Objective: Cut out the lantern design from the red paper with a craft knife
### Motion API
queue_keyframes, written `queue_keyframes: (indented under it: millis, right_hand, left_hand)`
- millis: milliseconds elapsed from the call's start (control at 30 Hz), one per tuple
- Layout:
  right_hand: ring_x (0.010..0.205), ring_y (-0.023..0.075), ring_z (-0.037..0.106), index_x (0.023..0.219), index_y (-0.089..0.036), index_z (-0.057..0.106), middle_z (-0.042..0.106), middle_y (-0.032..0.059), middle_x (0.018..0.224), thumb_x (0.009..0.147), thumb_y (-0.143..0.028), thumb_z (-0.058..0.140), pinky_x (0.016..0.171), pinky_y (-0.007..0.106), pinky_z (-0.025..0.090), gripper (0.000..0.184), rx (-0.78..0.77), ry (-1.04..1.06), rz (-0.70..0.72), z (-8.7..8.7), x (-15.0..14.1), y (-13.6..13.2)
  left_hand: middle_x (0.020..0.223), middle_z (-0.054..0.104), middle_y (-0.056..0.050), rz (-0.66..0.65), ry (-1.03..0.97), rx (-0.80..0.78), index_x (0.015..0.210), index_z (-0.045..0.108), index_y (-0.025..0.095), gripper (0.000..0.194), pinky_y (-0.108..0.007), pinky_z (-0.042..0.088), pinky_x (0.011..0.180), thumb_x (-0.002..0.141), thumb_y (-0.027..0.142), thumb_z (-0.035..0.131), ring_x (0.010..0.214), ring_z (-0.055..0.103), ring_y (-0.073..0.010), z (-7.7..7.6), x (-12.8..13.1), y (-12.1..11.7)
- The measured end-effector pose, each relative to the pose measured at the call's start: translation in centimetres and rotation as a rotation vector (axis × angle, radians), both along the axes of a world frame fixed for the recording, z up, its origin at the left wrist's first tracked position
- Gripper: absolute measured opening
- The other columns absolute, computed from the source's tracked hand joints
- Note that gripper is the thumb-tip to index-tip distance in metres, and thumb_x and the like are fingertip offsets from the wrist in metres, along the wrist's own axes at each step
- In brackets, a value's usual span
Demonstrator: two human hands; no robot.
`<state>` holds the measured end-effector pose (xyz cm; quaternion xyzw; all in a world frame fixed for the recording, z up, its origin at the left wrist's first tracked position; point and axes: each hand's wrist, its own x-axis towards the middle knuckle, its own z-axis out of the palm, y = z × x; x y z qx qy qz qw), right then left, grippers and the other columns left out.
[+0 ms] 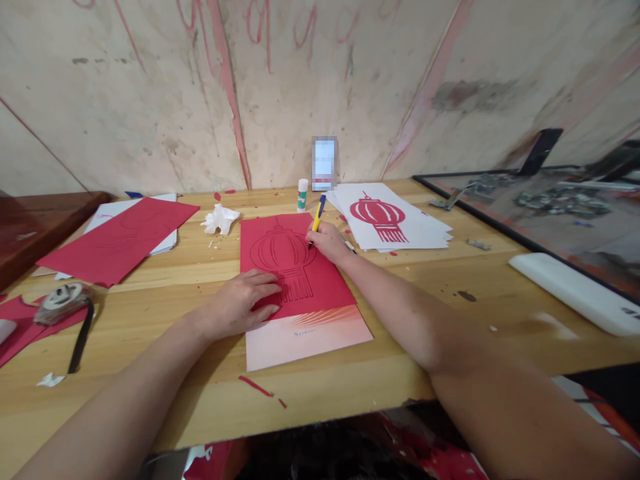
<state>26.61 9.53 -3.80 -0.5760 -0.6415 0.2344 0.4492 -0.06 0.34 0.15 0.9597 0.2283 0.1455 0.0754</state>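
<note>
A sheet of red paper with a lantern drawn in dark lines lies on the table. My right hand grips a yellow pen with a blue end, its dark tip down at the right side of the lantern outline. Resting over the sheet's lower left edge, my left hand has its fingers spread on the paper. Under the red sheet sticks out a pale pink and orange printed booklet or sheet. To the right is white paper bearing a red cut-out lantern.
A glue stick and a phone stand at the wall. Crumpled tissue, another red sheet and a tape measure lie left. A white oblong object lies right; red scraps are near the front edge.
</note>
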Motion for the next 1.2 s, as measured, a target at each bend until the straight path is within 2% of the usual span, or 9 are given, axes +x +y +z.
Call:
queue_keyframes:
  millis: [1200]
  right_hand:
    - [0.064,0.0169,0.051,0.064,-0.020,0.055,0.056,-0.0009,0.061,0.065,-0.032,0.053,0.062,0.029,0.035,0.012,-0.025,-0.019,0.007,0.01,0.10,0.09]
  left_hand:
    - [0.123,0.069,-0.015,-0.006,0.005,0.037,0.115,0.071,0.016,0.032,-0.044,0.056,0.095,0.096,0.033,0.051,0.111,0.067,-0.0266,-0.33,-0.11,0.13]
